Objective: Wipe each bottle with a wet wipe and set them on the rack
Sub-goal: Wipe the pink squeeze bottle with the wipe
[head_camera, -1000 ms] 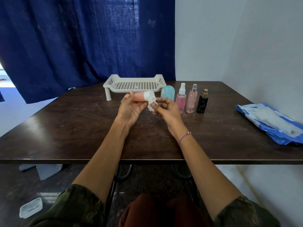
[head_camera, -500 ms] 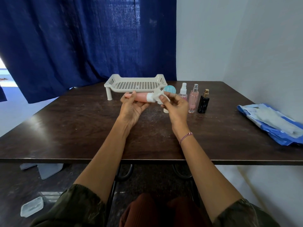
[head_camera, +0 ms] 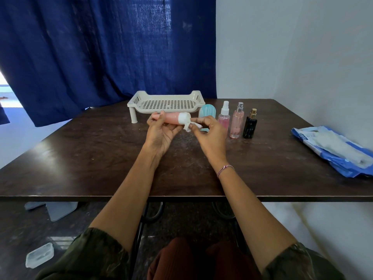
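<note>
Head view: gripping one tube (head_camera: 171, 118) with left hand (head_camera: 161, 135), pinching one wipe (head_camera: 188, 127) with right hand (head_camera: 211, 135); four bottles (head_camera: 237, 123) at three o'clock.

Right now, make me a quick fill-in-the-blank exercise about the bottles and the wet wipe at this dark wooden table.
The left hand holds a pink plastic tube bottle whose cap is ____.
The right hand pinches the crumpled white wet wipe against that bottle's ____.
The rightmost upright glass spray bottle is ____.
Missing words: white; cap; black.
</note>
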